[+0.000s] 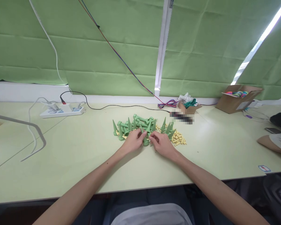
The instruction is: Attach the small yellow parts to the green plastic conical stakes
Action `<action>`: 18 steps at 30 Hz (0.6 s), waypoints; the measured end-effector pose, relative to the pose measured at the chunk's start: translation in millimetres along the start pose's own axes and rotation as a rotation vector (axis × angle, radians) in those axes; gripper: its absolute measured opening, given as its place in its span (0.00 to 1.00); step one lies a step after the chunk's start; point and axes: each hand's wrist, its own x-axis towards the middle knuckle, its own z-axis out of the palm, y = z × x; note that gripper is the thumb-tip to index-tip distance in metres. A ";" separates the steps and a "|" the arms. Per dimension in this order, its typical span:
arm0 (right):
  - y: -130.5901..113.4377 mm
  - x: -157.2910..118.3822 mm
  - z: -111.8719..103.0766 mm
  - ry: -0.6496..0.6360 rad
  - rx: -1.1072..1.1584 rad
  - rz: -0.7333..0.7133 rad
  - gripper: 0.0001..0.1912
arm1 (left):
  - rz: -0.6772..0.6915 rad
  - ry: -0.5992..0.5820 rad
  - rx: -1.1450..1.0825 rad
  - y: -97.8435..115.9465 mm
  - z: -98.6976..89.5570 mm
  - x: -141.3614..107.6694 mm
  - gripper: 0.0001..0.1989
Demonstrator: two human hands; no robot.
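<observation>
One green cone (145,142), in front of the heap, and it wants a steady left pinch and light right fingertips. Left hand (134,140) is closed on it; right hand (163,144) curls beside, whether shut on anything I can't tell. Smooth, tapering, broad-based, it's tilted over the worktop (131,175), yellow pieces (179,138) beyond.

Across the long pale cream tabletop (215,150), green fabric blinds (107,62) cover the side from ten to two o'clock, above a low white wall ledge (112,99). At twelve, a narrow white vertical strip (162,47) parts them; toward one o'clock, a bright slanting gap (259,43) lets white light in.
</observation>
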 end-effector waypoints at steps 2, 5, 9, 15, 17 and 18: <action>0.5 -0.1 0.2 0.001 -0.001 -0.003 0.10 | -0.006 -0.022 -0.024 0.5 0.2 -0.2 0.18; 1.0 -0.1 0.6 -0.002 -0.001 -0.004 0.10 | -0.001 -0.030 -0.034 2.1 0.4 -0.8 0.18; 1.3 -0.1 0.7 -0.004 -0.003 -0.003 0.11 | 0.002 -0.020 -0.048 3.6 0.4 -1.9 0.19; 1.5 0.1 0.3 0.001 -0.006 -0.009 0.11 | -0.013 -0.038 -0.078 2.9 0.6 -2.1 0.20; 1.5 0.1 0.3 0.000 -0.003 -0.004 0.11 | -0.016 -0.038 -0.094 3.0 0.6 -2.0 0.20; 1.5 0.0 0.3 -0.001 -0.001 -0.002 0.11 | -0.018 -0.039 -0.102 3.0 0.6 -2.0 0.20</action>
